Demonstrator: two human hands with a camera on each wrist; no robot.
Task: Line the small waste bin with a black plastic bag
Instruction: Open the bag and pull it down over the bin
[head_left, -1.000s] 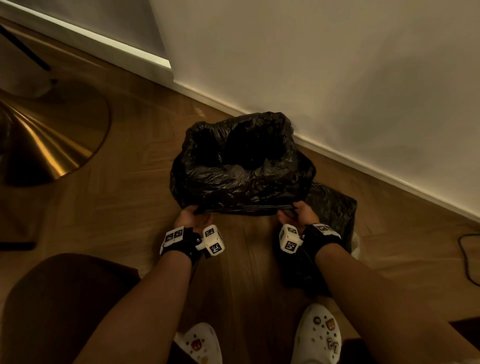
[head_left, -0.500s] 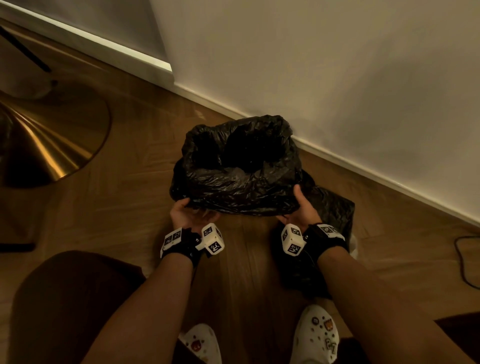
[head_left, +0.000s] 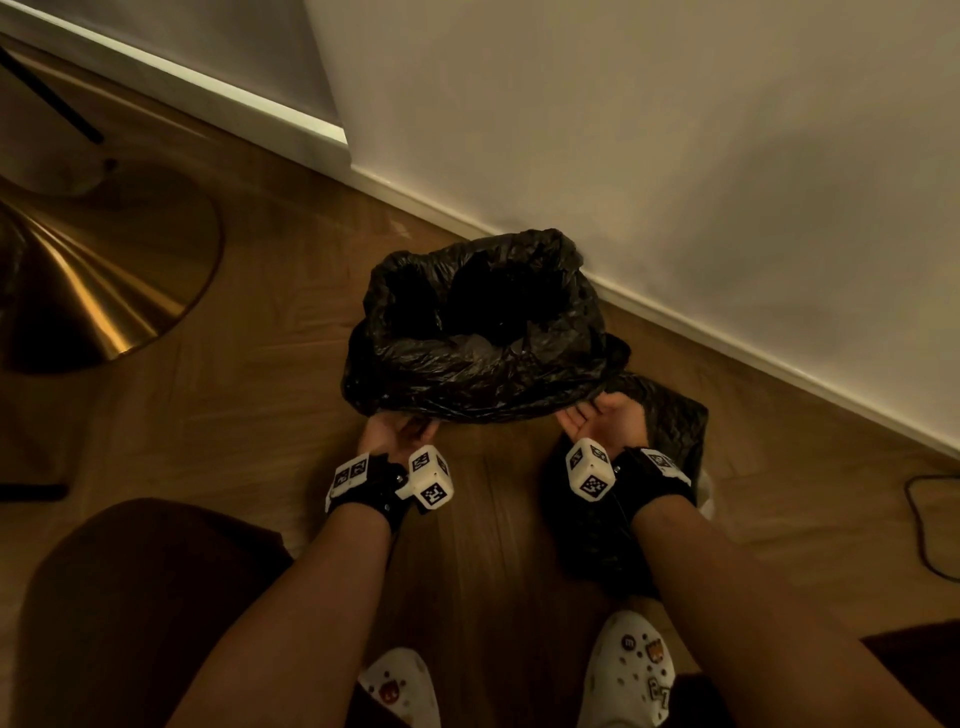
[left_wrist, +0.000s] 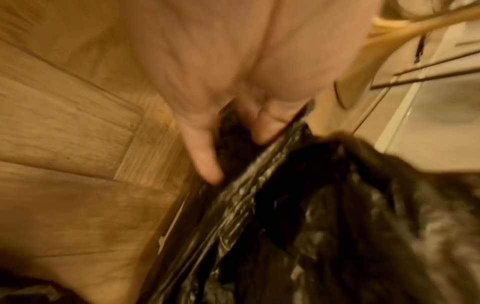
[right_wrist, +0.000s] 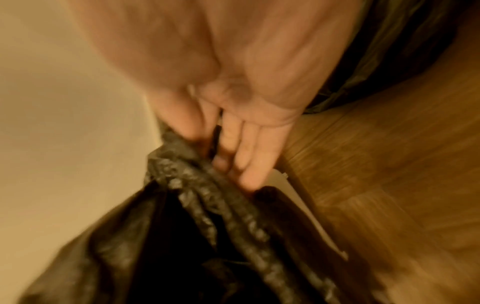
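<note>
A crumpled black plastic bag stands open on the wooden floor by the wall, draped over the small bin. Only a pale strip of the bin's rim shows under the plastic. My left hand is at the bag's near left hem, palm turned up. Its thumb and a finger pinch the rolled edge. My right hand holds the near right hem. Its thumb lies on top and its fingers lie along the bunched edge.
A second black bag lies on the floor under my right wrist. The wall's skirting board runs close behind the bin. A round brass base stands at the left and a dark cable at the right. White clogs are near the bottom.
Both hands have let the taut near hem slacken and turned palm-up under it. The right hand has shifted slightly outward to the right.
</note>
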